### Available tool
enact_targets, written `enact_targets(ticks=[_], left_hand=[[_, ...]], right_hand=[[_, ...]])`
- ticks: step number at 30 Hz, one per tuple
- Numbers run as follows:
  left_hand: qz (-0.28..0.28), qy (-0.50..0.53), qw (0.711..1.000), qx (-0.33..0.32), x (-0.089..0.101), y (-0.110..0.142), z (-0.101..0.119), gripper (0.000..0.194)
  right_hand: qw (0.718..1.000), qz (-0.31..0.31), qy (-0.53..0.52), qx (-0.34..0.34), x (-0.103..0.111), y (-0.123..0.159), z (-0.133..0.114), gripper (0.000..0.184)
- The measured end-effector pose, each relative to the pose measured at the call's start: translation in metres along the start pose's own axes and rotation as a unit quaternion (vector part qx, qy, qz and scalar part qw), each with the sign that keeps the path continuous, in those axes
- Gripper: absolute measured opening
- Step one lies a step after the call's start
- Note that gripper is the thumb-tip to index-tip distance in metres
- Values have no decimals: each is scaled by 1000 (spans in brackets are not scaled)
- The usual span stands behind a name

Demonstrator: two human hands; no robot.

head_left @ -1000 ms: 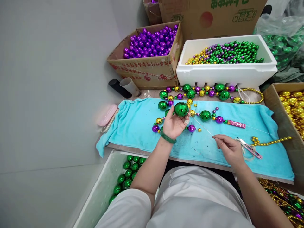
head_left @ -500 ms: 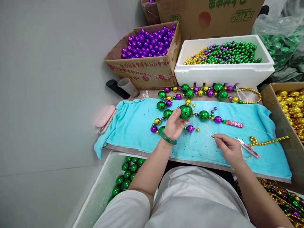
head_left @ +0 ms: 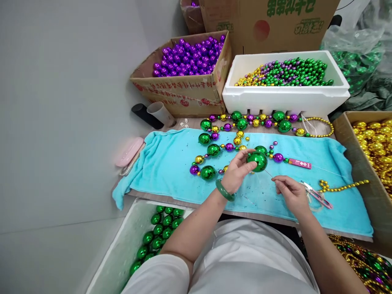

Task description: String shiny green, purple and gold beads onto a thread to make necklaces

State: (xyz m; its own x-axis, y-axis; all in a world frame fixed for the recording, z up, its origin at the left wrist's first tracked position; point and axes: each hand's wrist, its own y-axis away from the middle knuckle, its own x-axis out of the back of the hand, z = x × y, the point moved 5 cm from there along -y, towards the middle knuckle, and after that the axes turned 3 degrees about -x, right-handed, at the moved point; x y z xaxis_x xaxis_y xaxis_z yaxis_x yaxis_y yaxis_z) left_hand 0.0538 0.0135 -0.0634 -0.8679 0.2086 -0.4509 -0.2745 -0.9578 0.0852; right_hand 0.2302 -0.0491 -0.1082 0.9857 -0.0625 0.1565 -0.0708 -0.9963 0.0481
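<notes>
My left hand (head_left: 239, 170), with a green bangle (head_left: 225, 190) at the wrist, grips a large shiny green bead (head_left: 257, 161) between thumb and fingers. My right hand (head_left: 290, 192) pinches a thin needle (head_left: 268, 174) that runs from the bead's lower right side to my fingertips. Beneath both hands lies a turquoise towel (head_left: 171, 171). On it a strand of green, gold and purple beads (head_left: 208, 172) bends around to the left of the held bead. A pink-and-white label (head_left: 300, 163) lies to the right, with thread trailing from it. Pink-handled snips (head_left: 318, 196) rest beside my right hand.
Behind the towel stand a carton of purple beads (head_left: 180, 87) and a white foam box (head_left: 284, 98) of mixed beads. A carton (head_left: 352, 155) of gold beads is at the right. Green beads fill a foam box (head_left: 116, 245) at lower left. A cup (head_left: 161, 113) stands at back left.
My left hand has moved right and slightly down with the green bead, closer to my right hand. Less of the needle shows between the bead and my right fingers.
</notes>
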Motion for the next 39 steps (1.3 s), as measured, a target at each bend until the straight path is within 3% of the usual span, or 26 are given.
enact_targets(ticks=[4,7,9,11,14,16,18,22,25,30,32,34,39], left_hand=[[-96,-132,986,27,-20,10,-22,68],[-103,-293,950,14,-23,19,-32,85],[-111,-403,908,1,-24,25,-36,78],[-151,-479,865,-20,-28,30,-40,59],[-230,-546,804,-60,-36,34,-42,38],[-249,-581,770,-84,-35,28,-38,32],[-215,-618,749,-103,-27,15,-26,26],[-83,-697,701,-125,4,-20,6,21],[-66,-735,661,-139,15,-43,20,22],[-18,-773,621,-131,16,-90,36,26],[-33,-776,618,-117,8,-114,36,26],[-84,-771,623,-96,-6,-136,27,26],[-173,-759,627,-31,-45,-174,-19,29]], right_hand=[[997,4,-81,-7,1,-2,0,15],[985,58,-160,-6,18,-5,6,13],[974,99,-204,-10,33,-7,11,12],[964,133,-229,-12,48,-8,13,13],[954,170,-246,-2,67,-9,10,15],[950,188,-250,5,77,-9,7,16],[946,204,-250,11,86,-8,5,16],[943,233,-239,10,101,-7,6,16],[940,238,-244,10,107,-6,7,16],[938,236,-255,11,109,-8,7,14],[939,230,-256,8,108,-9,9,14],[941,222,-256,3,105,-10,11,13],[946,207,-249,0,98,-14,14,10]])
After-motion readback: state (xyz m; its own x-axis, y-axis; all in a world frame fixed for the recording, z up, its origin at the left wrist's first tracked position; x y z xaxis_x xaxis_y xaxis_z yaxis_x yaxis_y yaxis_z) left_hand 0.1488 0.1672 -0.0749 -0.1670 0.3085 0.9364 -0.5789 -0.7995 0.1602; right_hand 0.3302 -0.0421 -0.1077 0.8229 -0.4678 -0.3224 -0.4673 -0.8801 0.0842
